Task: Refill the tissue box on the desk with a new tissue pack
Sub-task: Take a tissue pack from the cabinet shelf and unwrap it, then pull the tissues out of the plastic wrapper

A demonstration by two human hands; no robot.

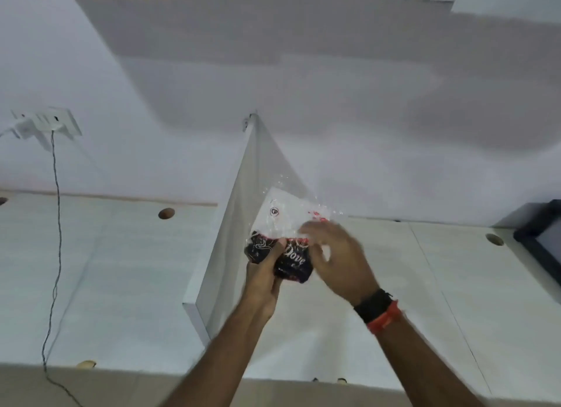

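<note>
A tissue pack (283, 216) in clear plastic wrap, white tissue in its upper half and a dark printed band across its lower half, is held in the air above the white desk (394, 270). My left hand (264, 273) grips the dark lower end from below. My right hand (334, 254) lies on the pack's right side, fingers curled at the wrap; it is blurred, so its grip is unclear. A black and orange band sits on my right wrist. No tissue box is in view.
A white divider panel (230, 224) stands upright just left of the pack. A dark screen (543, 239) sits at the right edge. A wall socket (45, 124) with a black cable (56, 224) is at the left. Round cable holes (166, 213) dot the desk.
</note>
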